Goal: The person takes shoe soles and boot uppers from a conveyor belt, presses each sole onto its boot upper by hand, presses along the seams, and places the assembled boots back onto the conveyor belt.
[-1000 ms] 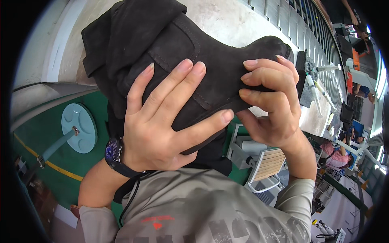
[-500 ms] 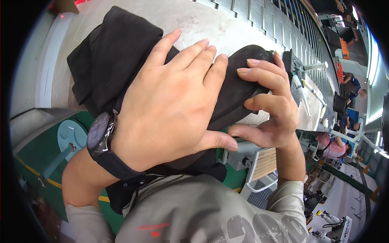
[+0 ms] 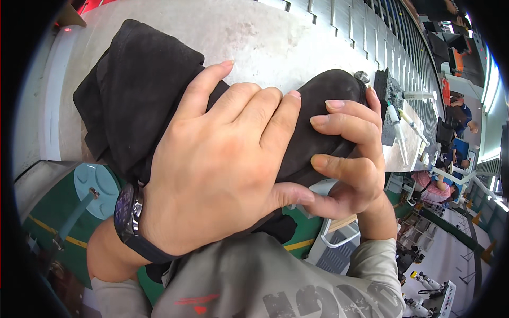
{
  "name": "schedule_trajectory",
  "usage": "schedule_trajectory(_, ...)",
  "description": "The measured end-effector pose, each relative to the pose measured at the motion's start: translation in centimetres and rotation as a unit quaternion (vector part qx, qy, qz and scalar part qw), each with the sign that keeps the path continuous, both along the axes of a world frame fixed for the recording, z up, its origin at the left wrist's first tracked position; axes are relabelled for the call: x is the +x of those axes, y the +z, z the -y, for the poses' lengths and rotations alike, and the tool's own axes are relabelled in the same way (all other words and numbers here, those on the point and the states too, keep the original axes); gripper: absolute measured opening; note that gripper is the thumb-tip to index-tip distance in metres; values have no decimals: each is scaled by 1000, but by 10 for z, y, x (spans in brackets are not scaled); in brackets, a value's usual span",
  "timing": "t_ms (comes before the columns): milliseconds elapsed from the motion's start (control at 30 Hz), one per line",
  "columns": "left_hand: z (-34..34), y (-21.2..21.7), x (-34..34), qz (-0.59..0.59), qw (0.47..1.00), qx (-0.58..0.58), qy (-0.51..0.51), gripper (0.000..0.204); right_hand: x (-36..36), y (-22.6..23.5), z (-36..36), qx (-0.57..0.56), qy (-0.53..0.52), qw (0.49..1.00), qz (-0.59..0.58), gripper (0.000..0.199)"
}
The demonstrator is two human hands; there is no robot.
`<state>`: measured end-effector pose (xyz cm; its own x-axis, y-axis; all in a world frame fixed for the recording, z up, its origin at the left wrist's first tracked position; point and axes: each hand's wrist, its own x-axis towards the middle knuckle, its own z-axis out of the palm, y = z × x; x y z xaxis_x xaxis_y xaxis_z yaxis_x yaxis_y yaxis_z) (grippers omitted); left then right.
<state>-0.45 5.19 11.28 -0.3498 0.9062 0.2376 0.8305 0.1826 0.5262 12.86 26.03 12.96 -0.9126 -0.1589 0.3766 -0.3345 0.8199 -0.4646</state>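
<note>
You had a pale grey, scuffed work table (image 3: 275, 37) under everything. A dark folded cloth (image 3: 138, 100) lay directly on it, its bulk spilling over the table's near edge toward you. Beyond the far right end of the cloth, a small metal knob (image 3: 362, 76) stood on the table just beside it, and a black fixture (image 3: 386, 95) sat a little past that. White pen-like tools (image 3: 395, 121) lay further right of the cloth.

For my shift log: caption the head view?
Left hand pressing flat on black fabric bundle, right hand gripping its end.
</note>
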Motion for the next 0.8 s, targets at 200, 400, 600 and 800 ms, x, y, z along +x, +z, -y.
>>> schedule_trajectory(200,-2,13,3,32,999,-12,19,82,1,10,-1,-22,-1,1000,11,35)
schedule_trajectory(400,1,5,2,7,1000,14,15,80,5,6,-7,-213,-127,969,-21,50)
schedule_trajectory(600,1,0,-5,46,998,32,5,68,-58,13,37,-36,-264,963,28,32)
schedule_trajectory(800,25,-7,-7,63,992,110,2,76,-44,16,-4,-170,-87,979,76,39)
